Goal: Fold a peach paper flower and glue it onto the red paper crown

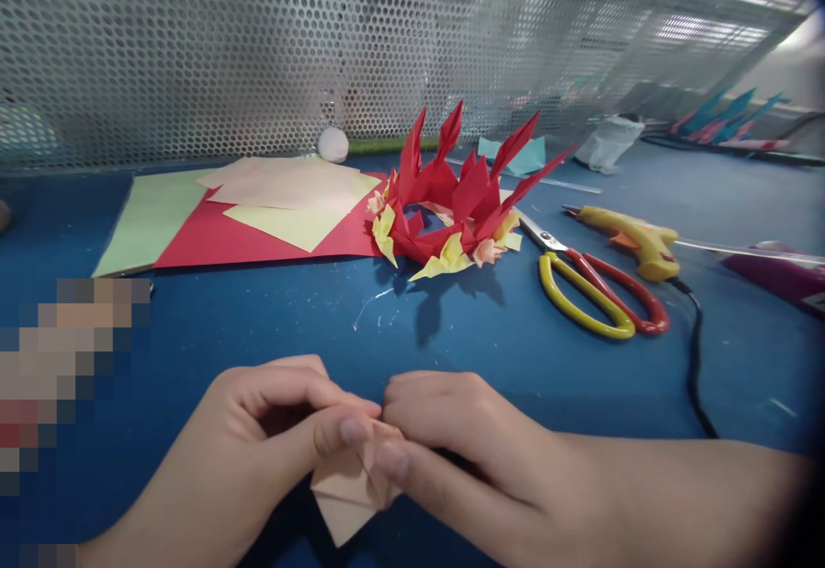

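Observation:
A small peach-coloured piece of folded paper [345, 499] is pinched between both hands near the bottom centre, its pointed end hanging downward. My left hand [277, 422] grips its upper left part between thumb and fingers. At the right side my right hand [477, 448] presses its thumb on the paper, with the other fingers curled behind. Beyond the hands stands a red folded-paper crown [429, 246] with tall spikes and yellow and peach paper flowers around its base.
Peach sheets [290, 183] lie with yellow, green and red paper [193, 237] at the back left. Scissors [586, 293], a yellow glue gun [635, 237] with a black cord and a purple object [773, 276] lie to the right. A perforated metal panel [225, 52] rises behind.

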`<state>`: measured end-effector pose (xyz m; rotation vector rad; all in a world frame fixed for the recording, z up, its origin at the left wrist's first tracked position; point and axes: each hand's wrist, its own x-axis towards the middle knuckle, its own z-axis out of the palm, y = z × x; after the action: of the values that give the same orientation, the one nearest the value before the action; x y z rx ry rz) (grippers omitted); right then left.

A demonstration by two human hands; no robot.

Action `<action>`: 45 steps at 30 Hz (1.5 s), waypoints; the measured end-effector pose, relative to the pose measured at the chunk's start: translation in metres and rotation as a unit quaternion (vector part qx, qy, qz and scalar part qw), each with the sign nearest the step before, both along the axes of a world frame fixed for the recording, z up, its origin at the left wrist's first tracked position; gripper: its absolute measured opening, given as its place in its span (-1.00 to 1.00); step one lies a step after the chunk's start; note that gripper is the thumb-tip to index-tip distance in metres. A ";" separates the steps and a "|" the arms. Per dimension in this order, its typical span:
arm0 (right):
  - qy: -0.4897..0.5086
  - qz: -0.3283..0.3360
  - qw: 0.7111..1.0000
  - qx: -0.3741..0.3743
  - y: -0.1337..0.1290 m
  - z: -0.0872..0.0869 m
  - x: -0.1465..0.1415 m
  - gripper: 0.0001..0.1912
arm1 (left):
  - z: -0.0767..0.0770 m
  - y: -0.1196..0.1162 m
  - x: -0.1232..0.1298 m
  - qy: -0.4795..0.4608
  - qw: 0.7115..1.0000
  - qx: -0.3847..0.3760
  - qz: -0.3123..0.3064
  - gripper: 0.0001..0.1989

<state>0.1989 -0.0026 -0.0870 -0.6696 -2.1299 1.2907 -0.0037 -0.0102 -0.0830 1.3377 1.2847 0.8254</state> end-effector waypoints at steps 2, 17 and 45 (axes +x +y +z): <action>0.001 -0.002 1.000 0.020 0.001 -0.001 0.000 -0.64 | -0.002 0.000 -0.001 0.002 1.000 0.006 -0.003 -0.80; 0.023 -0.111 0.993 -0.035 0.005 -0.006 0.003 -0.46 | 0.003 0.000 0.007 -0.100 0.991 -0.084 0.010 -0.82; 0.001 -0.060 0.994 0.089 0.005 -0.007 0.005 -0.55 | -0.003 -0.007 0.002 -0.025 0.988 -0.119 -0.092 -0.89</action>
<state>0.2038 0.0027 -0.0942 -0.7076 -2.1379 1.0247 -0.0015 -0.0177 -0.0861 1.2148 1.1606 0.5543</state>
